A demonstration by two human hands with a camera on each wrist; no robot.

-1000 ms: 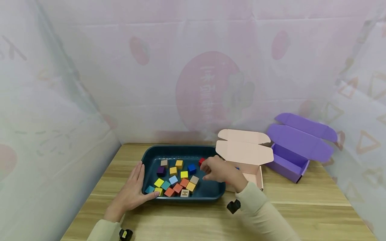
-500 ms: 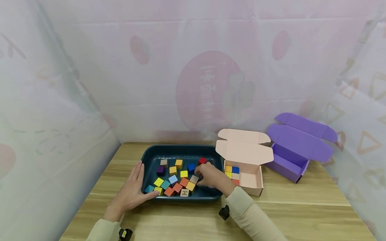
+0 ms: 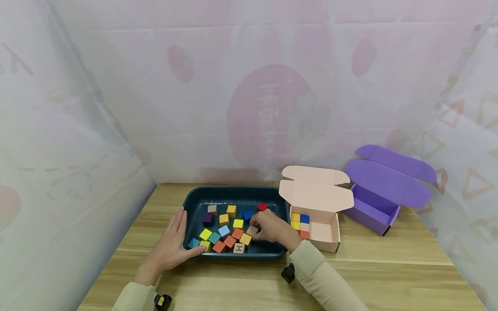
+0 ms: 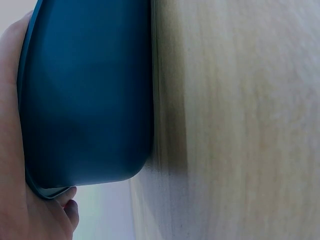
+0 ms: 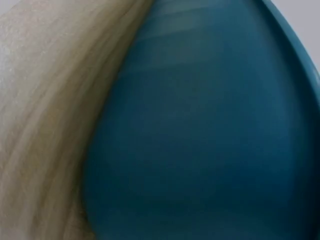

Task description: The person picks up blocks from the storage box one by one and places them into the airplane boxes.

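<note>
A dark teal tray (image 3: 233,193) holds several coloured wooden cubes, among them a red cube (image 3: 262,207), a purple cube (image 3: 208,220) and a cube marked H (image 3: 239,248). My left hand (image 3: 170,249) rests along the tray's left end, fingers straight on the rim and thumb over the front edge. In the left wrist view, that hand lies against the tray's outer wall (image 4: 90,100). Inside the tray on the right, my right hand (image 3: 272,226) pinches a plain wood-coloured cube (image 3: 252,230) between thumb and fingers. The right wrist view shows only the tray's outside (image 5: 200,125) and the table.
Right of the tray stands an open peach box (image 3: 330,246), with several cubes packed in its left part. Behind it to the right is an open purple box (image 3: 365,220). Both lids lean back toward a printed cloth (image 3: 194,108). The wooden table (image 3: 233,285) extends in front.
My right hand has moved left and down from above the tray's right side to the plain wood-coloured cube, which has shifted slightly. My left hand has stayed on the tray.
</note>
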